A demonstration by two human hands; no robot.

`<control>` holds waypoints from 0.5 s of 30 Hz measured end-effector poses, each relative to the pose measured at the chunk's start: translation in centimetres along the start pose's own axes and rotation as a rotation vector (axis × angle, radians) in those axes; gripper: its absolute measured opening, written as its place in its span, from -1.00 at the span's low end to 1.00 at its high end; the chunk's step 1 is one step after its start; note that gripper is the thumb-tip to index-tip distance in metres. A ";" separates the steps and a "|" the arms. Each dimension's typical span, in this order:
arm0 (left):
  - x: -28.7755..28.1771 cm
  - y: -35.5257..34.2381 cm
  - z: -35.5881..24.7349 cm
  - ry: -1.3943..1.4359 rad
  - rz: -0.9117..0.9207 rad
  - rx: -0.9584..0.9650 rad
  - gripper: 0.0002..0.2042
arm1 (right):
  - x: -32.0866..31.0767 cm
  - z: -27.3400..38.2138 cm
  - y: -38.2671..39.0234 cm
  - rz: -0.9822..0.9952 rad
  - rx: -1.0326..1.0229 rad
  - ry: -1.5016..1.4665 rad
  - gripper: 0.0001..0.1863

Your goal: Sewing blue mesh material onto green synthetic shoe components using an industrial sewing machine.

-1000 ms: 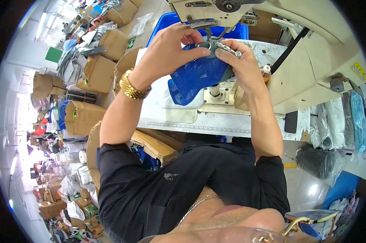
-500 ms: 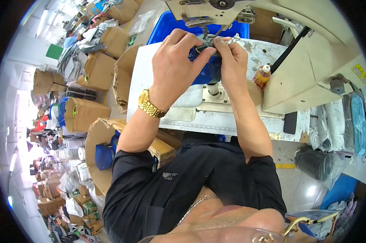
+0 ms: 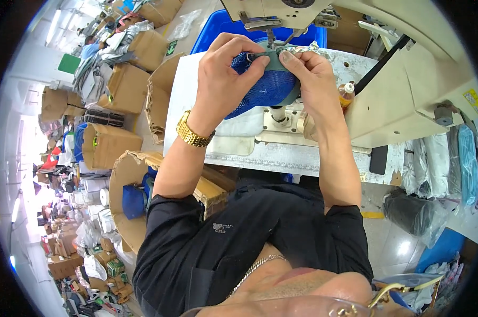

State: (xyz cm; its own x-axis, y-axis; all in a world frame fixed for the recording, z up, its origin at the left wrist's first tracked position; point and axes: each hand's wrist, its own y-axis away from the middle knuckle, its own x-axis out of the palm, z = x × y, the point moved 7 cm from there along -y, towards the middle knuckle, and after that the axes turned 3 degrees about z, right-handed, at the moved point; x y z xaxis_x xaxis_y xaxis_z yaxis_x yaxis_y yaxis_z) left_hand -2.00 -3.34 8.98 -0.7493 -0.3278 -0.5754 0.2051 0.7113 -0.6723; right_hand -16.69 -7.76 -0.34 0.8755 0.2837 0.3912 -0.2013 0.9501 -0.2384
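Under the needle and presser foot of a cream sewing machine (image 3: 270, 39) is a blue mesh piece (image 3: 268, 87) with a grey-green trim (image 3: 274, 62). My left hand (image 3: 223, 79), gold watch at the wrist, pinches the piece’s upper left edge, with thumb and bent index finger beside the presser foot. My right hand (image 3: 315, 84) pinches the trim just right of the needle, beside a patterned cord (image 3: 309, 48); its curled fingers partly hide the cord. The piece hangs over the machine’s post (image 3: 278, 117) above the white worktable (image 3: 191, 79).
A blue bin (image 3: 212, 31) stands behind the table. A bottle (image 3: 346, 95) and a black flat object (image 3: 378, 160) lie to the right. Cardboard boxes (image 3: 130, 206) flank me at left, and a person in blue (image 3: 91, 49) is among piles farther back. Wrapped bundles (image 3: 437, 164) stand at right.
Both hands first drew closer together, covering more of the mesh. Since then they have shifted slightly apart, the left one leftward and the right one rightward, showing more mesh and trim.
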 end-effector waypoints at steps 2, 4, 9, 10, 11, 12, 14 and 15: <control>0.2 -0.1 0.4 0.019 0.001 0.001 -0.86 | -0.1 -0.1 -0.1 0.005 0.006 0.036 -0.79; 0.2 -0.2 0.6 0.039 0.001 0.005 -0.86 | 0.0 0.3 0.0 -0.010 -0.027 0.019 -0.79; 0.0 -0.5 0.8 0.061 0.040 0.045 -0.85 | 0.6 0.7 0.8 -0.033 -0.030 0.014 -0.80; 0.0 -0.6 1.0 0.065 0.042 0.043 -0.85 | 0.7 0.9 0.8 -0.044 -0.034 -0.011 -0.79; 0.0 -0.6 1.1 0.062 0.055 0.059 -0.84 | 0.6 0.8 0.8 -0.047 -0.031 -0.009 -0.79; 0.1 -0.7 1.2 0.057 0.067 0.074 -0.83 | 0.6 0.7 0.8 -0.050 -0.036 0.005 -0.79; 0.1 -0.9 1.2 0.071 0.072 0.064 -0.82 | 0.7 0.7 0.9 -0.049 -0.036 0.018 -0.79; 0.1 -0.9 1.2 0.083 0.077 0.058 -0.81 | 0.7 1.0 0.9 -0.052 -0.053 0.012 -0.79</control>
State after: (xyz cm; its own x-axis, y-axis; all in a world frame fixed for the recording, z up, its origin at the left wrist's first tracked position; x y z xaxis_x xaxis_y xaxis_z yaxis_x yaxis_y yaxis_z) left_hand -1.49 -4.77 9.01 -0.7790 -0.2196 -0.5873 0.2979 0.6946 -0.6549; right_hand -16.71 -6.54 0.63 0.8894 0.2321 0.3939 -0.1320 0.9552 -0.2649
